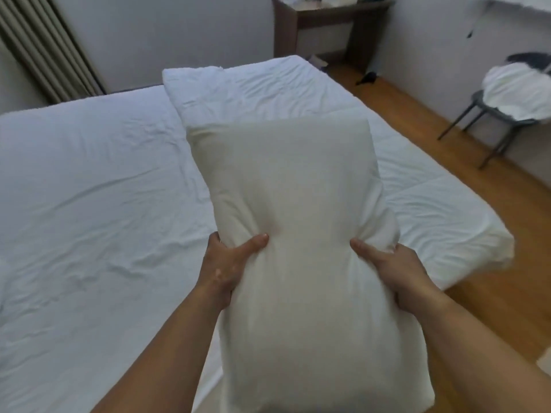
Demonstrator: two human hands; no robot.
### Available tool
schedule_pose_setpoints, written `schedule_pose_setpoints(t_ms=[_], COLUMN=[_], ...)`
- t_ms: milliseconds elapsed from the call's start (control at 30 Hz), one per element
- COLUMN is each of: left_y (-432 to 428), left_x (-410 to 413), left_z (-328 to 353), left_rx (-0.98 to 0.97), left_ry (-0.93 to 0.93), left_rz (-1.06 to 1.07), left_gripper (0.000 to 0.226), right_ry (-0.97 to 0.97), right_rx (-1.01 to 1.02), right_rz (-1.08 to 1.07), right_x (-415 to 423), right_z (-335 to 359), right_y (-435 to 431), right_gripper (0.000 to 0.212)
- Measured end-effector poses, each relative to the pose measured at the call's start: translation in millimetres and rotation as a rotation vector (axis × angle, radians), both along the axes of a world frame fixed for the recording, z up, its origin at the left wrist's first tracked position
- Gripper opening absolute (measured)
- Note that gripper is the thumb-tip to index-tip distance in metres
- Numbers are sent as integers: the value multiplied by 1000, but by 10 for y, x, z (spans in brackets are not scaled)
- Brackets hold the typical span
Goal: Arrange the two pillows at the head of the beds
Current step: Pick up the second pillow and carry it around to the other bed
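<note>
White pillow (pixel 295 222) judged soft, light | clamped between fingers of left hand (pixel 224 268) and right hand (pixel 396 274) | waist grip best kept.

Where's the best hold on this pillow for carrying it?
Grip the pillow at its two long edges near the middle, one hand from each side, as the left hand and right hand do: it is long, soft and pinches in there.

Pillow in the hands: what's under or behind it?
Both the left hand and right hand hold the pillow above the white bed. A folded duvet shows past its top edge. The bed surface directly beneath it is covered.
</note>
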State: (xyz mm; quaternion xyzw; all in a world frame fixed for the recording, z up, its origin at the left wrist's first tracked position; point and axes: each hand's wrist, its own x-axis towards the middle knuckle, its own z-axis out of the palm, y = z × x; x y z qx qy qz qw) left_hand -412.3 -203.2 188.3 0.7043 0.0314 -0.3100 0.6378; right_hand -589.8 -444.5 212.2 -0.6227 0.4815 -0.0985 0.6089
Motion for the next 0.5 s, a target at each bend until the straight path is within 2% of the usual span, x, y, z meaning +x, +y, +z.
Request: schedule_pose_setpoints(t_ms=[67,167,300,400,500], left_y=[-413,-1018,-1804,-2299,-2748], left_x=[-150,-488,-1062,-1482,-1821], left_z=[-51,-185,-327,-389,-418], left_rx=[58,111,137,125,161], left_ry=[-21,-18,-63,-91,-145], left_rz=[-76,-195,-413,-608,-751], left_gripper=[107,107,91,77,74], right_ry=[-2,14,35,23,42], right_rx=[-11,-11,68,92,100], right_rz=[-74,-174,-288,-380,-465], right_x=[-414,-1040,-1834,-2378,-2831], right_z=[-70,-255,-389,-523,-622], right_y=[-223,-612,-1130,-1488,-1807], right_gripper=[56,82,69,76,82])
